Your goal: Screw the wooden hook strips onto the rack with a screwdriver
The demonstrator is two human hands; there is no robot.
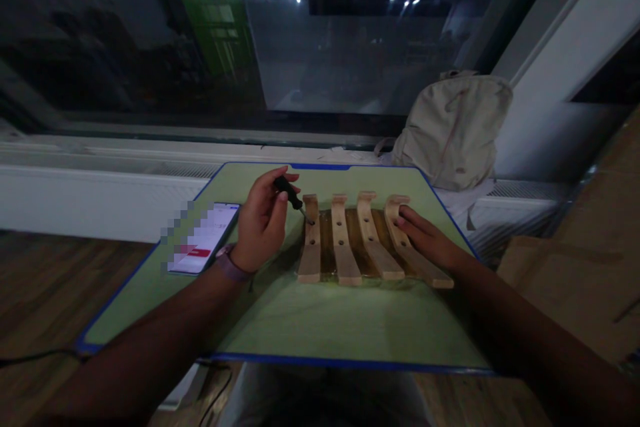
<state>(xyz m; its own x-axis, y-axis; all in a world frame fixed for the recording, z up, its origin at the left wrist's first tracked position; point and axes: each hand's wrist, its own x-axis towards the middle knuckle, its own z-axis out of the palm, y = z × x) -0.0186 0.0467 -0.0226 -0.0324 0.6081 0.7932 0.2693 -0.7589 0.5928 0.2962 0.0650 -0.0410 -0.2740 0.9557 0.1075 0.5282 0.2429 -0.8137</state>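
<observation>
In my left hand (pixel 263 220) is a screwdriver (pixel 289 192) with a black handle, held between thumb and fingers. Its tip meets a dark screw hole on the leftmost of several curved wooden hooks (pixel 312 257). These pale hooks stand in a row, each with two dark spots, over a brown, shiny backing piece (pixel 326 240) that looks wrapped in clear film. My right hand (pixel 423 233) grips the rightmost hook (pixel 399 230) at its upper part, fingers partly hidden behind it.
A lit phone (pixel 207 240) lies on the green table (pixel 280 320) left of my left hand. The table has a blue edge. Behind it a beige backpack (pixel 455 130) rests by the window sill. At right stands a cardboard box (pixel 555 280).
</observation>
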